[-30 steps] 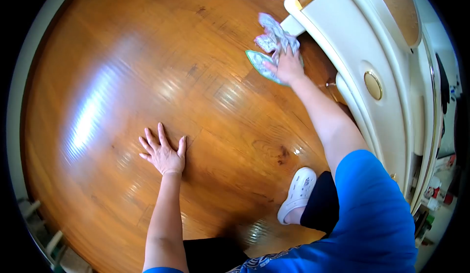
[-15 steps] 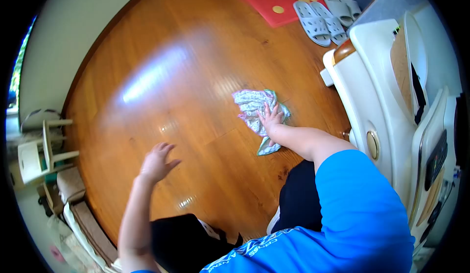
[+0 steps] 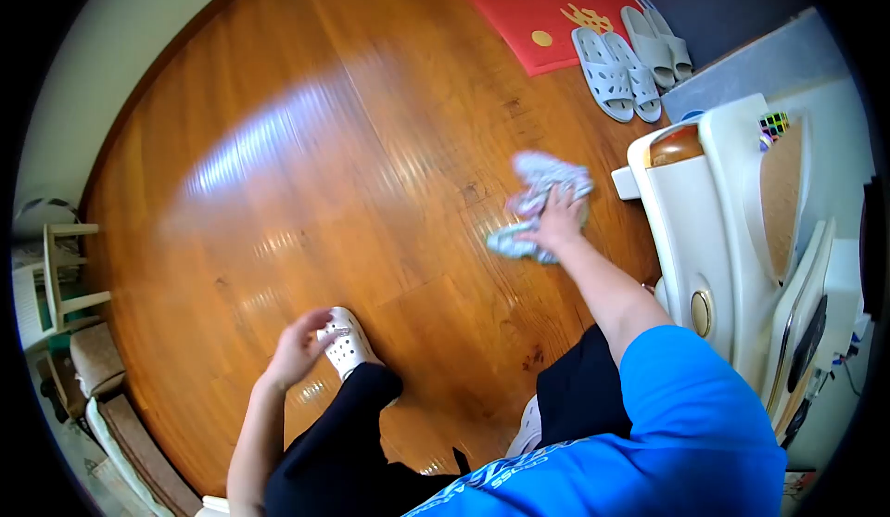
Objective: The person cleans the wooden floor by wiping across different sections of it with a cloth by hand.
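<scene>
A light patterned cleaning cloth lies bunched on the wooden floor, slightly smeared by motion. My right hand presses down on it, the fingers dug into its folds and the arm stretched forward. Part of the cloth sticks out beyond the fingertips and to the left of the hand. Over the floor on the left, my left hand hangs with loosely bent fingers and nothing in it. Behind its fingertips shows the white clog on my left foot.
White furniture stands close along the right. Beyond it are grey slippers and a red mat with gold characters. At the left edge are a small pale chair and a brown cushioned seat.
My right hand has moved to the right with the cloth, which is more bunched now. My left hand has dropped slightly lower. My left foot has come into view, and the camera view has shifted.
</scene>
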`<state>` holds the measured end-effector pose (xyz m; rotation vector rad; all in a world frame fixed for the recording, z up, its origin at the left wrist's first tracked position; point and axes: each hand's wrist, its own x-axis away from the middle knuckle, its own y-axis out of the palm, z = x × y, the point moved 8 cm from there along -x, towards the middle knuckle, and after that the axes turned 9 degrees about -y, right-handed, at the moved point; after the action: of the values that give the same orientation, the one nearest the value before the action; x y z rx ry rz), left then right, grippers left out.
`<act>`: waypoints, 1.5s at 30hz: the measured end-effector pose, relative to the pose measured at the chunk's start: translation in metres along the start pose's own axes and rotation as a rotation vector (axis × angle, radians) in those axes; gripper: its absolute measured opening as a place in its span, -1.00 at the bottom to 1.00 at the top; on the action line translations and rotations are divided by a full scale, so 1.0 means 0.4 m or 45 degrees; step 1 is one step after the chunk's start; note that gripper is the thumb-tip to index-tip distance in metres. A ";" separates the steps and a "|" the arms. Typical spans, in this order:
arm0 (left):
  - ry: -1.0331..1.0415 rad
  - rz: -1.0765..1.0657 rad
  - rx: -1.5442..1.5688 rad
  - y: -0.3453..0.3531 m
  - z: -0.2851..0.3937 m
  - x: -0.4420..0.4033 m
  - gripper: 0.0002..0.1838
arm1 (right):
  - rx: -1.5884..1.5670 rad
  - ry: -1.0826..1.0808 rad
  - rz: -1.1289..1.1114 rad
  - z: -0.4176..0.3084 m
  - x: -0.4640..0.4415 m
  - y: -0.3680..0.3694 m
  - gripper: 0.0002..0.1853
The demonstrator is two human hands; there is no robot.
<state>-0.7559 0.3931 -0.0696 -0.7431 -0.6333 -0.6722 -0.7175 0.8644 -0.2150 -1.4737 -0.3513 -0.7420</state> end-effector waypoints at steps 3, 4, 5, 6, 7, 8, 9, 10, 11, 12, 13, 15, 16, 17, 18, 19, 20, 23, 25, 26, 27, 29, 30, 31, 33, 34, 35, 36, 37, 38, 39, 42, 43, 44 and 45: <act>0.081 -0.296 -0.149 0.026 0.104 0.073 -0.59 | -0.236 0.359 0.102 0.087 -0.148 -0.034 0.11; -0.114 -0.342 0.334 0.024 0.027 0.073 -0.61 | -0.118 0.087 0.651 0.054 -0.233 -0.111 0.15; -0.172 -0.244 0.333 0.005 -0.010 0.072 -0.62 | 0.006 -0.193 1.188 0.008 -0.263 -0.153 0.19; -0.233 -0.153 0.335 -0.010 -0.042 0.068 -0.63 | -0.001 -0.255 1.181 -0.049 -0.258 -0.179 0.19; -0.253 -0.161 0.334 -0.010 -0.063 0.056 -0.63 | -0.009 -0.317 1.173 -0.107 -0.249 -0.209 0.18; -0.225 -0.146 0.270 -0.014 -0.078 0.045 -0.63 | -0.138 -0.153 0.624 -0.218 -0.236 -0.244 0.13; -0.193 -0.126 0.211 -0.018 -0.083 0.039 -0.64 | -0.143 -0.249 0.616 -0.323 -0.224 -0.228 0.08; -0.200 -0.122 0.221 -0.020 -0.072 0.031 -0.64 | -0.145 -0.349 0.626 -0.407 -0.209 -0.219 0.03; -0.184 -0.179 0.210 -0.013 -0.042 0.024 -0.64 | -0.128 -0.463 0.563 -0.489 -0.166 -0.186 0.00; -0.159 -0.235 0.196 -0.009 -0.006 0.018 -0.64 | -0.109 -0.572 0.506 -0.551 -0.104 -0.144 -0.03; -0.172 -0.262 0.222 -0.011 0.028 0.014 -0.62 | 0.007 -0.675 0.492 -0.587 -0.031 -0.091 -0.04; -0.151 -0.255 0.253 -0.025 0.036 -0.001 -0.62 | 0.135 -0.833 0.395 -0.588 0.106 -0.005 -0.05; -0.144 -0.253 0.282 -0.029 0.034 -0.004 -0.61 | 0.140 -0.890 0.308 -0.549 0.150 0.021 -0.05; -0.135 -0.235 0.291 -0.039 0.029 -0.005 -0.60 | 0.161 -0.872 0.140 -0.495 0.156 0.027 -0.05; -0.134 -0.236 0.298 -0.045 0.015 -0.004 -0.60 | 0.178 -0.852 -0.029 -0.442 0.159 0.039 -0.06; -0.167 -0.206 0.333 -0.052 -0.010 -0.004 -0.60 | 0.094 -0.788 0.164 -0.386 0.122 0.036 -0.05; -0.205 -0.179 0.364 -0.060 -0.036 -0.001 -0.61 | 0.005 -0.720 0.353 -0.341 0.077 0.029 -0.05; -0.270 -0.154 0.377 -0.069 -0.088 0.018 -0.62 | 0.001 -0.360 0.428 -0.267 -0.082 -0.101 -0.04; -0.325 -0.140 0.375 -0.060 -0.114 0.039 -0.63 | -0.091 -0.155 0.495 -0.296 -0.144 -0.192 -0.03; -0.338 -0.145 0.426 -0.055 -0.117 0.045 -0.63 | -0.140 -0.047 0.486 -0.337 -0.160 -0.222 -0.02; -0.344 -0.145 0.475 -0.053 -0.118 0.046 -0.64 | -0.167 -0.098 0.522 -0.393 -0.178 -0.234 -0.03; -0.315 -0.144 0.496 -0.052 -0.115 0.042 -0.63 | -0.148 -0.309 0.517 -0.525 -0.170 -0.223 -0.04; -0.276 -0.142 0.517 -0.054 -0.103 0.037 -0.63 | -0.094 -0.468 0.476 -0.593 -0.135 -0.197 -0.04; -0.286 -0.135 0.528 -0.061 -0.077 0.037 -0.62 | -0.060 -0.592 0.452 -0.646 -0.079 -0.167 -0.03; -0.267 -0.116 0.523 -0.069 -0.040 0.031 -0.62 | -0.076 -0.776 0.417 -0.687 0.053 -0.074 -0.03; -0.250 -0.094 0.512 -0.077 -0.026 0.023 -0.61 | -0.126 -0.836 0.412 -0.677 0.105 -0.024 -0.05; -0.217 -0.090 0.501 -0.080 -0.014 0.018 -0.62 | -0.112 -0.882 0.412 -0.643 0.163 0.025 -0.04; -0.200 -0.095 0.498 -0.080 -0.009 0.014 -0.62 | -0.099 -0.929 0.408 -0.592 0.202 0.059 -0.04; -0.189 -0.081 0.470 -0.080 -0.010 0.012 -0.62 | -0.106 -0.839 0.305 -0.523 0.201 0.077 -0.04; -0.183 -0.068 0.444 -0.080 -0.014 0.010 -0.62 | -0.114 -0.752 0.197 -0.457 0.199 0.095 -0.05; -0.180 -0.076 0.442 -0.075 -0.018 0.012 -0.62 | -0.076 -0.617 0.255 -0.383 0.174 0.086 -0.04; -0.274 -0.064 0.393 -0.066 -0.044 0.024 -0.63 | -0.043 -0.255 0.532 -0.189 0.031 0.019 -0.02; -0.307 -0.075 0.401 -0.060 -0.052 0.027 -0.64 | -0.081 -0.146 0.544 -0.147 -0.023 -0.019 -0.03; -0.340 -0.084 0.413 -0.053 -0.060 0.028 -0.64 | -0.116 -0.040 0.555 -0.113 -0.063 -0.062 -0.04; -0.347 -0.081 0.411 -0.047 -0.057 0.029 -0.64 | -0.121 -0.045 0.550 -0.125 -0.092 -0.096 -0.04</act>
<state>-0.7564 0.3616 -0.0669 -0.5175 -0.9933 -0.5130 -0.7802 0.8269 -0.2142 -1.5837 -0.0183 -0.3893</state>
